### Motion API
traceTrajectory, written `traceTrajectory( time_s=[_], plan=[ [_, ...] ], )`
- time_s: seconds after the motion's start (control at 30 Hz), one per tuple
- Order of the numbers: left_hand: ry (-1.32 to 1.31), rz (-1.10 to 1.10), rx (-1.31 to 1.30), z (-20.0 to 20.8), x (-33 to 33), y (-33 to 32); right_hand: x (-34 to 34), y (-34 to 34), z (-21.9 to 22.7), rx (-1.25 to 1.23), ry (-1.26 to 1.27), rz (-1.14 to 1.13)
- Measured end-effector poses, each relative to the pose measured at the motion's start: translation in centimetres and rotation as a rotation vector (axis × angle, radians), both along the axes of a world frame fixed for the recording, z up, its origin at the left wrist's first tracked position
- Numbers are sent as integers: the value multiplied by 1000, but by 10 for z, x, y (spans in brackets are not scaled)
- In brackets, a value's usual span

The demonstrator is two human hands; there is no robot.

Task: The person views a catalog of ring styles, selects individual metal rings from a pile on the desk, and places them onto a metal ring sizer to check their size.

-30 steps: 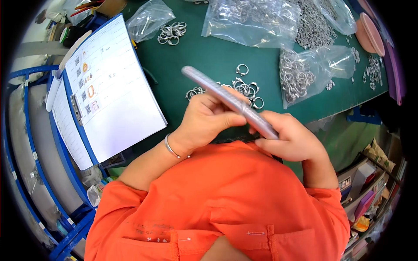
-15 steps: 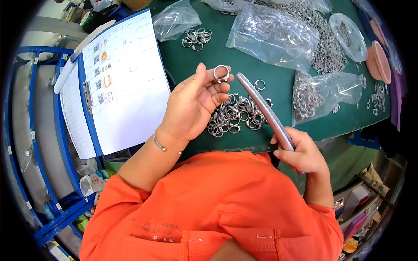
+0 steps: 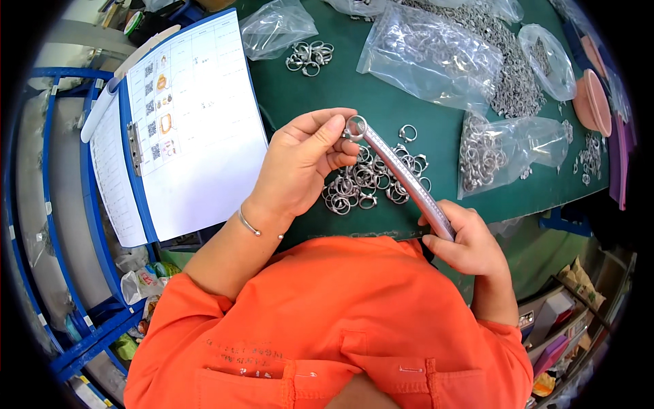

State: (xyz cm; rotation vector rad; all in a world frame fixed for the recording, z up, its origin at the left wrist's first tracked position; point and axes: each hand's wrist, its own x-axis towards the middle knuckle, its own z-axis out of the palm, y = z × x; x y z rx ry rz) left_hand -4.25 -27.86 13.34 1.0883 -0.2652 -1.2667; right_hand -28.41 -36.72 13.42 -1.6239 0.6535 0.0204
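Observation:
My left hand [image 3: 300, 157] pinches a silver ring [image 3: 347, 135] between thumb and forefinger. At the ring lies the narrow tip of a ring mandrel [image 3: 409, 180], a tapered metal rod with fine markings; whether the tip is through the band I cannot tell. My right hand [image 3: 473, 238] is closed around the mandrel's thick end, near the table's front edge. Beneath the rod sits a pile of silver rings [image 3: 364, 178], partly covered by it. One loose ring [image 3: 407, 140] lies just beyond that pile.
On the left, a blue clipboard [image 3: 142, 198] carries printed sheets. A small ring cluster [image 3: 310, 58] and a clear bag [image 3: 279, 31] lie farther back on the green table [image 3: 327, 99]. Bags of rings [image 3: 484, 157] and a heap of small metal parts [image 3: 518, 92] fill the right, beside a pink bowl [image 3: 593, 102].
The mandrel's tip has moved left to the ring, and its marked face now shows. My left thumb has come down on the ring, which was resting at the fingertips.

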Motion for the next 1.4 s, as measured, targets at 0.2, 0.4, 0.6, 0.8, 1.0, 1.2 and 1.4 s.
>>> traceTrajectory(
  time_s=[0.2,0.4,0.6,0.8,1.0,1.2,1.4],
  plan=[
    [-85,-218,-32,-3,-3,3,6,-1,5,-86,-30,75],
    [-221,-384,-130,-18,-21,10,26,0,12,-157,-64,167],
    [-235,-398,-142,-23,-20,13,27,3,9,-219,-68,168],
    [-333,-435,-225,-21,-20,11,26,0,9,-10,-48,201],
    [-164,-436,-188,-20,-15,9,27,6,4,-142,-133,84],
    [-374,-491,-217,-24,-11,8,28,10,0,-537,-23,102],
    [-233,-442,-277,-26,-17,10,30,-2,8,121,-66,185]
  ],
)
